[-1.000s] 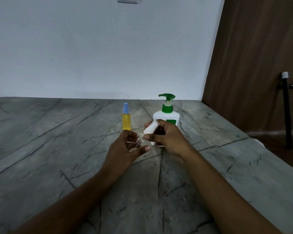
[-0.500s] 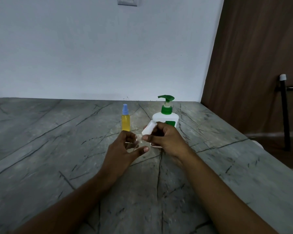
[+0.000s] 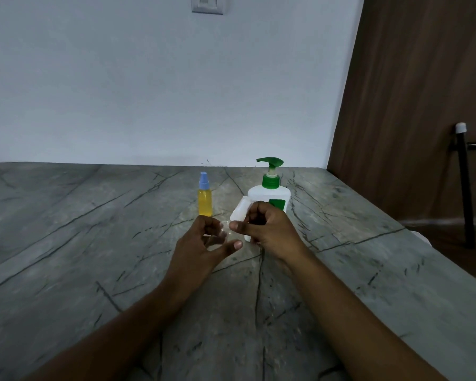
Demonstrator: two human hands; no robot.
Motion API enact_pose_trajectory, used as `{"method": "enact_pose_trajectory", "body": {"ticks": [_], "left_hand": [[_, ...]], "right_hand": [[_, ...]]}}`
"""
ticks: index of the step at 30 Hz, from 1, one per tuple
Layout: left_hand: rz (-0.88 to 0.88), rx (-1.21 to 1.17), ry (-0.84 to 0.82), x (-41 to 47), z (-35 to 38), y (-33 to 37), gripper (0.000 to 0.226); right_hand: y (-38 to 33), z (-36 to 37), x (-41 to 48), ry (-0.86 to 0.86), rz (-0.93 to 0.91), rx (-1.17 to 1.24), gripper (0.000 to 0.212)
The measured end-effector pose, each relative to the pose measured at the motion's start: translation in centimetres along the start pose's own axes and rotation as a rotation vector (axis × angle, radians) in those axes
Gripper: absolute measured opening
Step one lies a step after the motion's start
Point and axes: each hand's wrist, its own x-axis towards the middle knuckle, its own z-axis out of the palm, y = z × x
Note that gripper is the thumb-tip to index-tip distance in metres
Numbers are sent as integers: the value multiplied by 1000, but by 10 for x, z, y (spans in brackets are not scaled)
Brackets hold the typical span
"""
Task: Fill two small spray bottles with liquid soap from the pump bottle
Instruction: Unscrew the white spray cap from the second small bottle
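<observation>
Left hand (image 3: pixel 201 244) grips a small clear bottle (image 3: pixel 222 234), right hand (image 3: pixel 270 229) its white cap (image 3: pixel 241 211); yellow-filled blue-capped bottle (image 3: pixel 205 202) looks done, this one unfilled.

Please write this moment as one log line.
left hand: holds clear bottle | right hand: holds white cap | yellow bottle: upright beside pump bottle

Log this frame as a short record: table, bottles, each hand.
table: grey, veined
pump bottle: upright, white, green pump, behind the right hand
yellow spray bottle: upright, blue top on, untouched
right hand: grips a tilted white piece
left hand: fingers curled round a clear item, hard to identify
</observation>
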Motion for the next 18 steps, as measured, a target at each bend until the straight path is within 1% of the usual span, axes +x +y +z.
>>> {"method": "enact_pose_trajectory", "body": {"ticks": [3,5,6,8,10,12,15,18], "left_hand": [[-4,5,17,0,-1,-1,39],[-8,9,17,-1,-2,-1,36],[-9,11,19,-1,-2,-1,35],[-7,11,30,-2,-2,0,37],[3,20,36,-2,-1,0,42],[19,46,38,-3,0,0,46],[30,68,43,-4,0,0,48],[26,46,28,-2,0,2,51]], "right_hand": [[1,-4,0,-91,68,107,39],[0,-5,-1,-119,98,123,42],[-2,-4,-2,-97,87,92,39],[-4,-1,-4,3,28,-12,30],[-4,4,-6,90,-21,-91,30],[-4,8,-8,139,-42,-131,32],[-6,6,-8,134,-51,-110,28],[-9,0,-7,54,-58,20,16]]}}
